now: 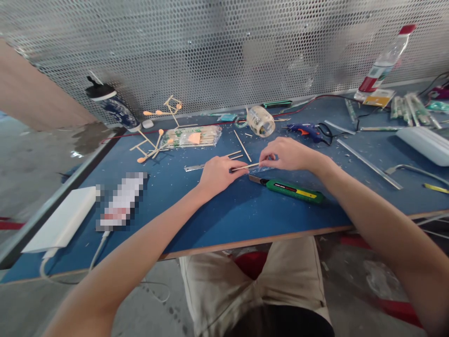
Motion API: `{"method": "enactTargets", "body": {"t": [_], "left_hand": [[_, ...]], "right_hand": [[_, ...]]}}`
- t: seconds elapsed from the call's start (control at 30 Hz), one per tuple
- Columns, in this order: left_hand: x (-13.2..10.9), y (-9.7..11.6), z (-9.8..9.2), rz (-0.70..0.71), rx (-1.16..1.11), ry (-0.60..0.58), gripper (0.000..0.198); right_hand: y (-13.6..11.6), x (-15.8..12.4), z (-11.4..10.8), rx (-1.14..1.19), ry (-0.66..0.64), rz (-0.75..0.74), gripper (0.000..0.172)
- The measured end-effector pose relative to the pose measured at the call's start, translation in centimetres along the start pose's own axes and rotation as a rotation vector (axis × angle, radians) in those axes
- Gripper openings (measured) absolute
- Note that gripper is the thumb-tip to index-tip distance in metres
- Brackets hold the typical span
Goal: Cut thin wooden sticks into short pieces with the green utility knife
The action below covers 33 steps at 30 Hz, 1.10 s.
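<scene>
My left hand [219,174] and my right hand [288,154] meet over the blue table [224,220]. Between them lies a thin wooden stick [249,165]. The left fingers press down on its left end. The right hand's fingertips pinch its right end, where a bit of clear tape seems to sit. A green utility knife [293,189] lies just in front of the hands. A metal ruler [198,166] lies partly under the left hand, with more loose sticks [242,146] behind it.
A roll of clear tape [260,120], a blue glue gun [307,131], a packet of sticks [194,137], a stick frame [157,135], a dark bottle [112,106], a white power bank [63,222], a plastic bottle [384,61] and a perforated metal wall [224,47] surround the spot.
</scene>
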<state>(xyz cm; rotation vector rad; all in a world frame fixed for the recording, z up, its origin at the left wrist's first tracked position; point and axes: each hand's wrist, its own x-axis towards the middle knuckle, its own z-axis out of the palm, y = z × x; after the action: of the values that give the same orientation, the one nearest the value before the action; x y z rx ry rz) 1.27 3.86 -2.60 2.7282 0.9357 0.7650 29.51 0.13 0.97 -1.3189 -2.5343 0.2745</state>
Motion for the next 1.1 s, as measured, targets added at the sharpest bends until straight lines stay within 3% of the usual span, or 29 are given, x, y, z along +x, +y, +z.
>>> {"method": "enactTargets", "body": {"t": [0.5,1.1], "left_hand": [[-0.35,0.22,0.06,-0.041,-0.091,-0.009,0.030],[-0.18,0.07,0.06,-0.032,-0.042,-0.031,0.032]], "right_hand": [[-0.01,-0.10,0.11,-0.015,0.016,-0.006,0.028],[-0.20,-0.11,-0.03,-0.027,0.003,-0.012,0.031]]}}
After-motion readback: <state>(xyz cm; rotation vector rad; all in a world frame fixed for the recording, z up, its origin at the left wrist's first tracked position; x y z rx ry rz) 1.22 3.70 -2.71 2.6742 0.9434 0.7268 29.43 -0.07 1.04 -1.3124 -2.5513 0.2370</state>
